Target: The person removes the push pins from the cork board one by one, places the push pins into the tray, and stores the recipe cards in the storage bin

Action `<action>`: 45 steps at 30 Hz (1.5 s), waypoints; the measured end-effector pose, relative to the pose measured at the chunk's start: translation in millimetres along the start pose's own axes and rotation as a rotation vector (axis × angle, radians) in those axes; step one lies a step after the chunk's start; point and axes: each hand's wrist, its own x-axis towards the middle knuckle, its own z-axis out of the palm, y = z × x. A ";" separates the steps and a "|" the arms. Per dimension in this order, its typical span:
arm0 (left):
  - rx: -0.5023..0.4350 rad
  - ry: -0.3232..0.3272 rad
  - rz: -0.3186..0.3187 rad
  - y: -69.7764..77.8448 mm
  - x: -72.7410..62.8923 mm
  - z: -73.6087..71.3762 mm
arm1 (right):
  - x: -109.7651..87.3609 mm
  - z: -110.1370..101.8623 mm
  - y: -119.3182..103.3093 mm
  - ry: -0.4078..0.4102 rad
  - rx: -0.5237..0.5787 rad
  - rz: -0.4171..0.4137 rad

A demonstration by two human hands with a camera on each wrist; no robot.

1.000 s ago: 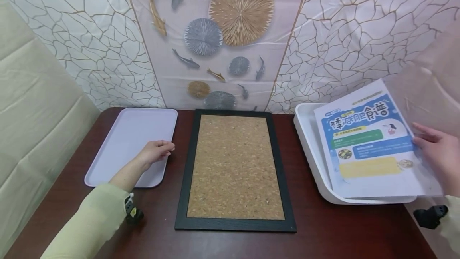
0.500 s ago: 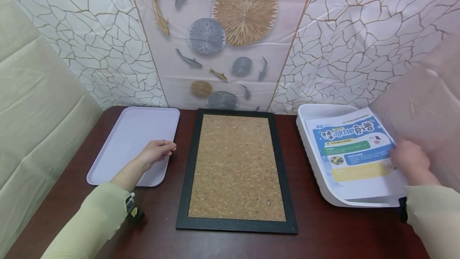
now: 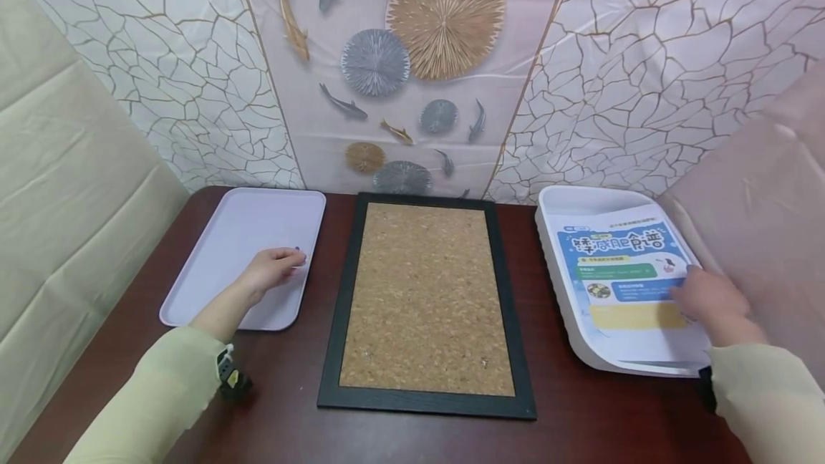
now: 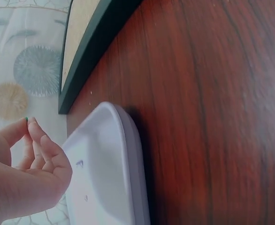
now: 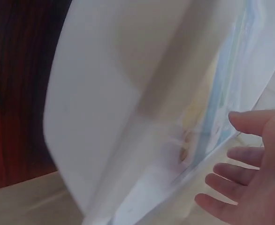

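Observation:
My left hand [image 3: 267, 272] is over the right side of the pale lilac tray [image 3: 222, 256], thumb and index finger pinched together. A tiny green thing [image 4: 26, 119] shows between those fingertips; its kind cannot be told. Small purple things [image 4: 80, 163] lie on the tray just beyond the hand. At the right, my right hand [image 3: 712, 299] is at the right edge of a printed sheet [image 3: 625, 342] with a blue design and Chinese lettering. Its fingers [image 5: 226, 186] are spread and loose. The sheet lies in a white plastic bin [image 3: 573, 331], slightly tilted against the bin's walls.
A cork board [image 3: 425, 292] in a black frame lies mid-table between tray and bin, with a small shiny speck [image 3: 485, 362] near its lower right corner. The dark red wooden table [image 3: 271, 414] meets a patterned cloth backdrop [image 3: 380, 127] at the back.
My right hand has moved left and down with the sheet, which has settled into the bin, and the fingers have loosened from it. The left hand has barely shifted over the tray.

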 end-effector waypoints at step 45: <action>0.473 0.339 0.362 24.7 20.7 -23.5 | -13.5 -4.3 -103.1 0.108 0.115 -0.204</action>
